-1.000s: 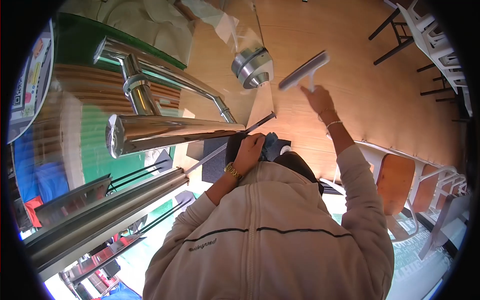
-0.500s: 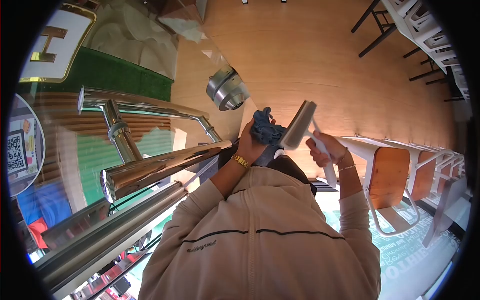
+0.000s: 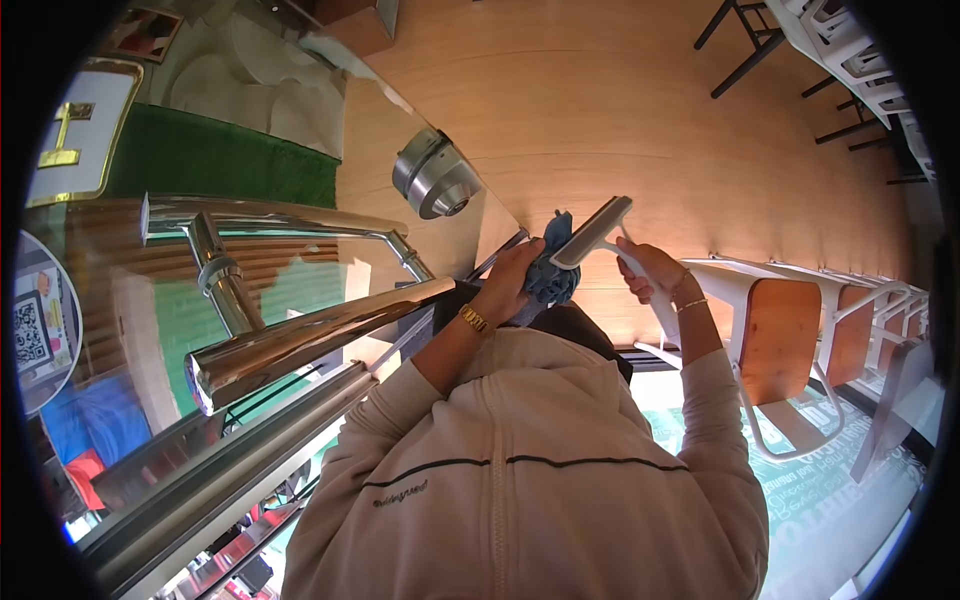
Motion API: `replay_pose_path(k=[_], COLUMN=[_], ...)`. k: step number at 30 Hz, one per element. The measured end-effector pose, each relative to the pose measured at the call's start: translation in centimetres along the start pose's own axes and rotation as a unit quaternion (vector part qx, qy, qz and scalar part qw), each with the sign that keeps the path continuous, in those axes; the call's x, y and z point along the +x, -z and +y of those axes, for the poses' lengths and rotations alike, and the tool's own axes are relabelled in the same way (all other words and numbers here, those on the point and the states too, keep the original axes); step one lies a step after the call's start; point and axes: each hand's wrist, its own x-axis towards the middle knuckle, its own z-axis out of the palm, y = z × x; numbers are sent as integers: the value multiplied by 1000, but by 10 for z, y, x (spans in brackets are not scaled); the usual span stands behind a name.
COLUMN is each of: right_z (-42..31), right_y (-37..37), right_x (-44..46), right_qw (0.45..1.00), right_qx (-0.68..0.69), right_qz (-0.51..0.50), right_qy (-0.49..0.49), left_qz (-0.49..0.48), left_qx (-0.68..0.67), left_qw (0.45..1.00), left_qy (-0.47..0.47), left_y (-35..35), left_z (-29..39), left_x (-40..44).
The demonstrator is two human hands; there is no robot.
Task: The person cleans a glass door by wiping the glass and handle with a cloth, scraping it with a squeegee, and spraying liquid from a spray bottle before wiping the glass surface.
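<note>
In my left hand [image 3: 507, 281] is a crumpled blue cloth [image 3: 553, 280], bunched up in the fingers. My right hand [image 3: 652, 272] grips the white handle of a squeegee [image 3: 593, 231], its wide blade slanting up and to the right. The blade's lower end meets or overlaps the cloth; whether they press together I cannot tell. Both hands are in front of my waist. A gold watch sits on the left wrist and a thin bracelet on the right.
A glass door with a shiny metal pull handle [image 3: 320, 325] stands close on my left. Beyond its edge is a round metal fitting [image 3: 437, 175]. White chairs with wooden backs [image 3: 780, 340] line the right side. More stacked white chairs [image 3: 840, 50] stand at the far right.
The squeegee blade has shifted slightly left and up, over the cloth. My left hand has turned and the cloth has moved a little right. The view has shifted slightly.
</note>
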Motion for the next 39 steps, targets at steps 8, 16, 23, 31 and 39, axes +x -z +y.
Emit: replay_pose_path(k=[8,16,23,31,39], right_z=[0,-29,-46,-47,-38], right_y=[-3,-169,-194,-189,-178], right_x=[39,19,24,42,63], right_qw=[649,615,640,679,673], right_qx=[-580,-635,-609,-612,-621], right_qz=[436,220,206,181,201], right_qy=[229,412,420,363,348], left_qz=[85,118,62,30,67], left_qx=[-140,-36,74,475,33], left_qw=[986,991,993,818,996], left_qy=[-35,-50,-75,-323,-40], left_y=[66,78,84,84,92], left_z=[-22,-44,-50,-54,-57], left_x=[-9,-7,-8,-14,6])
